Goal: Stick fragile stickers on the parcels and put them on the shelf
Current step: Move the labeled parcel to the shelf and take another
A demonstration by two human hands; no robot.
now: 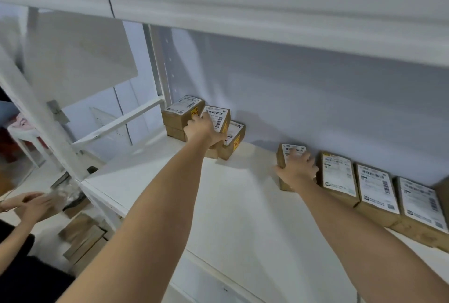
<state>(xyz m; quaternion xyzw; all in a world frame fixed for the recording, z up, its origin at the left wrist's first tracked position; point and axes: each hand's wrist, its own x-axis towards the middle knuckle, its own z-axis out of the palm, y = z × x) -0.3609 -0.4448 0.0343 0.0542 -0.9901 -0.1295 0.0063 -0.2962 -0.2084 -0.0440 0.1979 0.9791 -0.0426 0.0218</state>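
Head view: your left hand (202,130) is grasping a stickered parcel (217,120) on the back-left stack; your right hand (297,169) is gripping another box (289,154) heading the shelf (230,205) row. Judging by cartons (82,237) below, more are waiting.

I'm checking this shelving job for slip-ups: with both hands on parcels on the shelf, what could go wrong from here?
The left hand grips a brown cardboard parcel sitting tilted on a stack near the white shelf's left end; it may topple. The right hand holds a small brown box whose yellow fragile sticker isn't visible; it may be unlabelled.
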